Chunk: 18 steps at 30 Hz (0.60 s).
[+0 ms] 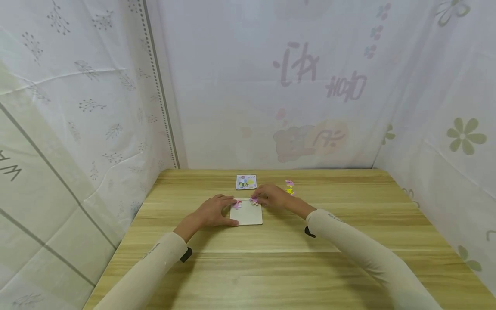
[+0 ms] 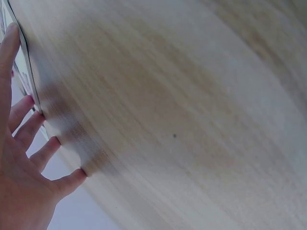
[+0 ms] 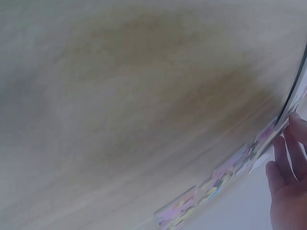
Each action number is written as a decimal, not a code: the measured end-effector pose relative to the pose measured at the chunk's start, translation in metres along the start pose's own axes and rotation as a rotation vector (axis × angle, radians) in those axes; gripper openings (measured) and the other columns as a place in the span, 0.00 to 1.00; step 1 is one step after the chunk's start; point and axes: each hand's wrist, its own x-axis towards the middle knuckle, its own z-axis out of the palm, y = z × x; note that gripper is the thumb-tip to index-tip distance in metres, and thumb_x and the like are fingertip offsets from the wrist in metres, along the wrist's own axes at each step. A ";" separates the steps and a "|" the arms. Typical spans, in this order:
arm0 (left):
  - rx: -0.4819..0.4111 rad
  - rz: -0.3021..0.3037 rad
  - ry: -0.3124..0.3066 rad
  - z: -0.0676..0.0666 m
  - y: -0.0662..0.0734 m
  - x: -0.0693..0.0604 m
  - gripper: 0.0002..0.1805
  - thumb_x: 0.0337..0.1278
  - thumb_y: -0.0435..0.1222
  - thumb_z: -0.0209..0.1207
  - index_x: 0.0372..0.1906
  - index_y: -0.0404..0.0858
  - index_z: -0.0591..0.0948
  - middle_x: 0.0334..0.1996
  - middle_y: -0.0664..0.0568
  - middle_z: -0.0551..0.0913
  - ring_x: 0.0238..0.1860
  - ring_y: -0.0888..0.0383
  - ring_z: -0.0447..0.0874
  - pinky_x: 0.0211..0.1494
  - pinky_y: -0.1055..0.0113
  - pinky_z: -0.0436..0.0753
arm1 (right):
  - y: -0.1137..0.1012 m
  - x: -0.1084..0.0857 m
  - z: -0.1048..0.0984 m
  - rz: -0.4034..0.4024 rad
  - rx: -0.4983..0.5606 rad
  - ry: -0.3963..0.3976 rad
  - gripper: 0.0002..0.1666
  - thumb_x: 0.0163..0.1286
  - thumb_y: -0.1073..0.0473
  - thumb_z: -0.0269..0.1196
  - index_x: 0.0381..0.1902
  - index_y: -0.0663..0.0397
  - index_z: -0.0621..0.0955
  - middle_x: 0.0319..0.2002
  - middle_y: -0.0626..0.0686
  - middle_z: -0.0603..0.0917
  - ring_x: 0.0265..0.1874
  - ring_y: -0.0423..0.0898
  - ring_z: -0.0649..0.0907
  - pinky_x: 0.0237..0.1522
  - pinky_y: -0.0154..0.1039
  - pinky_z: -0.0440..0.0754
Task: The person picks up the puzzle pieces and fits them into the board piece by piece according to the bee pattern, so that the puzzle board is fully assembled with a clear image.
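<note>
A white square puzzle board point(image 1: 248, 215) lies on the table with a pink puzzle piece point(image 1: 237, 205) in its upper left corner. My left hand point(image 1: 213, 211) rests at the board's left side, thumb at the near corner and fingertips by the far one; in the left wrist view the left hand point(image 2: 24, 172) has its fingers spread and fairly straight. At the board's upper right corner my right hand point(image 1: 273, 196) pinches another pink puzzle piece point(image 1: 254, 201). The right wrist view catches the right hand point(image 3: 290, 177) at the board's edge, its grip partly out of frame.
Beyond the board lies a square picture card point(image 1: 246, 182). Loose pink and yellow puzzle pieces point(image 1: 289, 190) lie to the right, behind the right hand; the right wrist view shows several pieces point(image 3: 216, 182) in a row. Patterned curtains point(image 1: 248, 86) enclose the wooden table point(image 1: 248, 275).
</note>
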 end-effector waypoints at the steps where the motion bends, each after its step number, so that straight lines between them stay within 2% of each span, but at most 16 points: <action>1: 0.000 0.001 0.001 0.000 0.000 0.000 0.48 0.55 0.64 0.69 0.74 0.39 0.74 0.75 0.43 0.71 0.75 0.37 0.65 0.74 0.37 0.67 | -0.001 0.000 0.001 -0.010 -0.007 -0.005 0.10 0.74 0.66 0.66 0.51 0.59 0.88 0.50 0.54 0.89 0.53 0.50 0.86 0.59 0.45 0.83; 5: 0.002 0.006 0.002 0.001 -0.002 0.000 0.49 0.55 0.65 0.69 0.74 0.39 0.74 0.75 0.43 0.71 0.75 0.38 0.65 0.75 0.38 0.67 | -0.003 0.000 0.003 -0.016 -0.011 -0.007 0.11 0.74 0.66 0.66 0.52 0.59 0.87 0.51 0.54 0.89 0.55 0.51 0.86 0.61 0.46 0.82; 11: 0.009 0.016 -0.002 0.003 -0.002 0.002 0.49 0.55 0.66 0.69 0.74 0.39 0.74 0.75 0.43 0.71 0.75 0.38 0.65 0.75 0.39 0.67 | -0.006 -0.002 0.006 0.036 -0.026 0.021 0.11 0.75 0.63 0.66 0.52 0.58 0.87 0.51 0.53 0.89 0.53 0.49 0.86 0.58 0.45 0.83; 15: 0.017 0.016 -0.004 0.002 -0.002 0.001 0.49 0.55 0.65 0.69 0.74 0.39 0.74 0.75 0.43 0.71 0.75 0.38 0.66 0.74 0.39 0.67 | -0.009 -0.002 0.008 0.112 -0.053 0.047 0.15 0.73 0.55 0.70 0.52 0.56 0.88 0.48 0.52 0.88 0.46 0.46 0.85 0.50 0.42 0.84; 18: 0.014 0.016 -0.003 0.002 -0.002 0.001 0.49 0.55 0.65 0.69 0.74 0.39 0.74 0.75 0.43 0.71 0.75 0.38 0.66 0.74 0.38 0.67 | -0.012 -0.003 0.010 0.181 -0.071 0.058 0.18 0.70 0.49 0.72 0.52 0.53 0.89 0.48 0.51 0.87 0.44 0.44 0.83 0.47 0.41 0.83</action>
